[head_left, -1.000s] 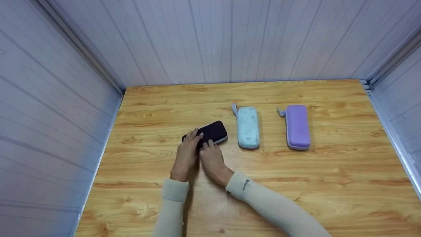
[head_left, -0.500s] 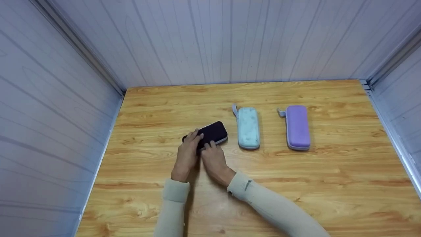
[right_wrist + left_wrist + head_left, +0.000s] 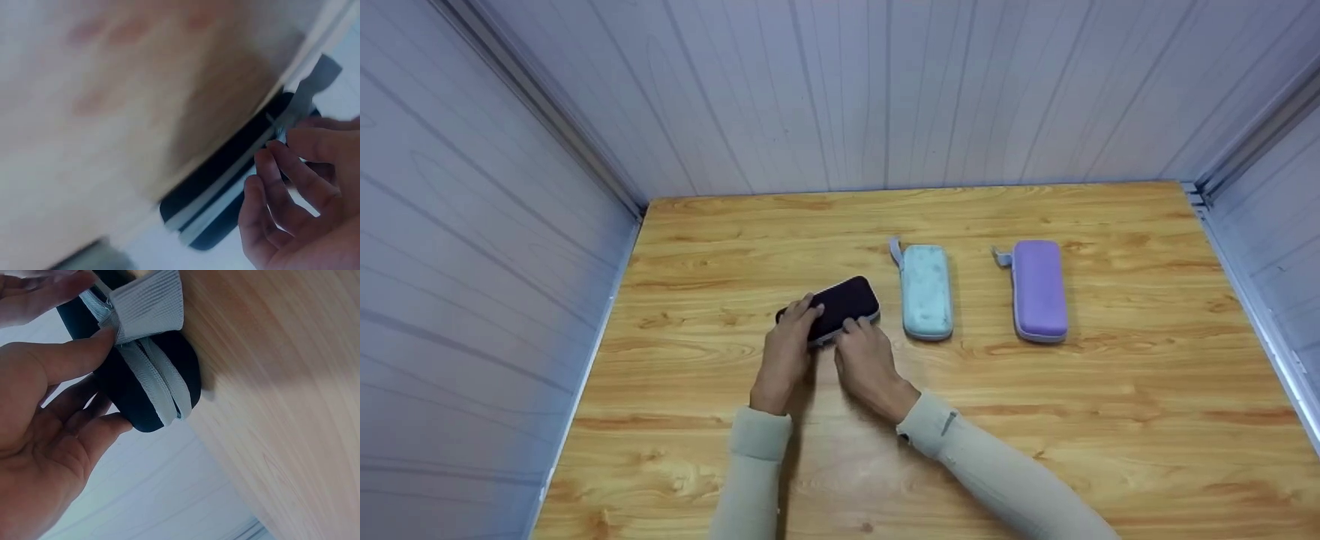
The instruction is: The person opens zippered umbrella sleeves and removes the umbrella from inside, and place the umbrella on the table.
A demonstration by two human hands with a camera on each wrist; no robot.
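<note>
A black zip-up case (image 3: 847, 300) lies at a slant on the table, lid closed down. My left hand (image 3: 789, 345) grips its left end, fingers over the top and thumb on the zipped side, as the left wrist view shows. Grey zipper tape (image 3: 149, 385) runs round the case with a dark line down its middle. Beside the left thumb, a grey strap (image 3: 149, 306) sticks out. At the near long side, my right hand (image 3: 866, 360) has thumb and fingertips together on the zipper; it seems to pinch the zipper pull, mostly hidden by the fingertips.
A pale teal case (image 3: 928, 292) lies just right of the black one, and a purple case (image 3: 1039, 289) farther right. Each has a strap at its upper left. Panelled walls (image 3: 840, 97) enclose the wooden table (image 3: 1147, 360) at back and sides.
My right hand has slid to the right along the near side of the black case. The left hand and the case stay in nearly the same place.
</note>
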